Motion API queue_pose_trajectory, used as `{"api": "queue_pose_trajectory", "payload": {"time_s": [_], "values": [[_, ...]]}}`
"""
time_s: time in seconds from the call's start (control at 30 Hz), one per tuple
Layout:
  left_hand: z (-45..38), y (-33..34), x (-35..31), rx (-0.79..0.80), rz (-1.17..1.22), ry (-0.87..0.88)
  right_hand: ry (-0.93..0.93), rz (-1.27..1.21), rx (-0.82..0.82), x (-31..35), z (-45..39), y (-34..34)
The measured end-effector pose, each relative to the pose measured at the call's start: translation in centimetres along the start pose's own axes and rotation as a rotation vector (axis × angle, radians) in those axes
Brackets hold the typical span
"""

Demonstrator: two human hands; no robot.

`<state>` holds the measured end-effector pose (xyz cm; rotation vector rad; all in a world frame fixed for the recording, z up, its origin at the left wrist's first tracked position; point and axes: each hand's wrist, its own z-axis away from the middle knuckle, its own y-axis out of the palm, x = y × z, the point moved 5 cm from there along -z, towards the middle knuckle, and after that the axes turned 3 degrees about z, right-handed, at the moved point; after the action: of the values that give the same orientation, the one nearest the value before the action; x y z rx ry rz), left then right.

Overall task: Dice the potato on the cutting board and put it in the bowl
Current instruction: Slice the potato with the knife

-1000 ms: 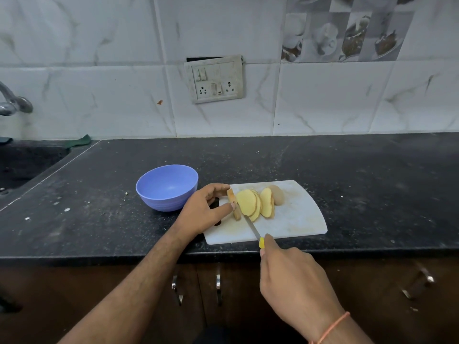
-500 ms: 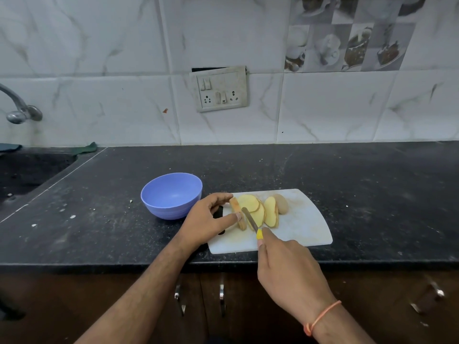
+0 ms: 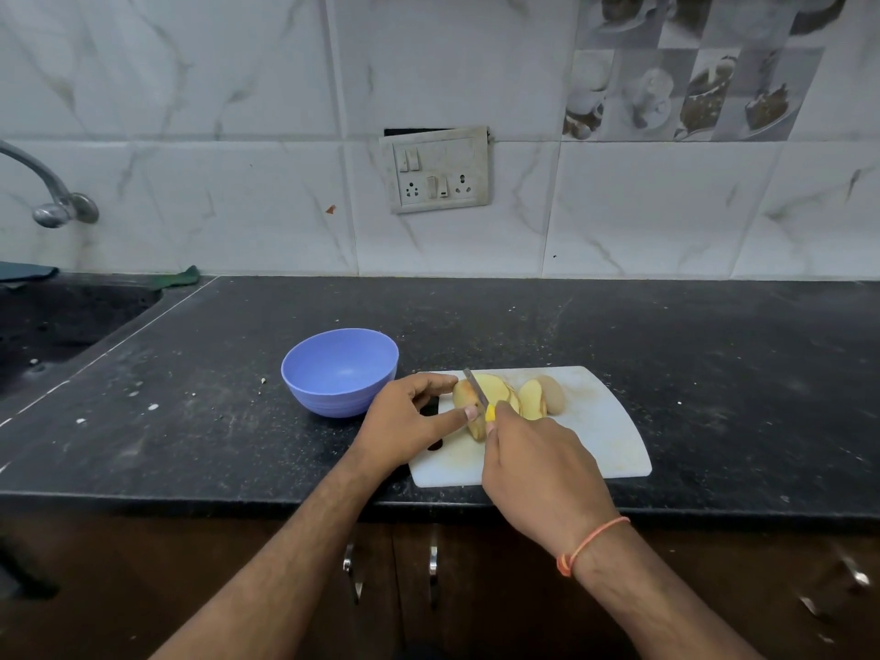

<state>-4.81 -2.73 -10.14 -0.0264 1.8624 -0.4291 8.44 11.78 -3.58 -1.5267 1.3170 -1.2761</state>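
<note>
I was still slicing: left grip [image 3: 409, 419] pinching potato [image 3: 469, 407], right grip [image 3: 533, 462] clenched round knife [image 3: 477, 392]; next I'd need crosscuts w/ fingers clear, bowl [image 3: 340, 371] empty.

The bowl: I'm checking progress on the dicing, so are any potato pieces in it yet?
No: the blue bowl shows only its bare inside, and the potato slices lie on the cutting board.

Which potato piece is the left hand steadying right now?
The leftmost potato piece, pinched by the left hand beside the knife; the other slices lie untouched further right.
</note>
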Motion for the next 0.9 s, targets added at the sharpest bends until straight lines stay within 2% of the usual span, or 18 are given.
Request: {"api": "queue_pose_trajectory", "payload": {"time_s": [0.6, 0.9], "values": [[0.0, -0.2, -0.3, -0.003, 0.01, 0.027, -0.032, 0.086, -0.013, 0.7, -0.7, -0.1], [0.2, 0.0, -0.7, -0.005, -0.054, 0.073, -0.019, 0.072, 0.09, 0.9, -2.5, -0.4]]}}
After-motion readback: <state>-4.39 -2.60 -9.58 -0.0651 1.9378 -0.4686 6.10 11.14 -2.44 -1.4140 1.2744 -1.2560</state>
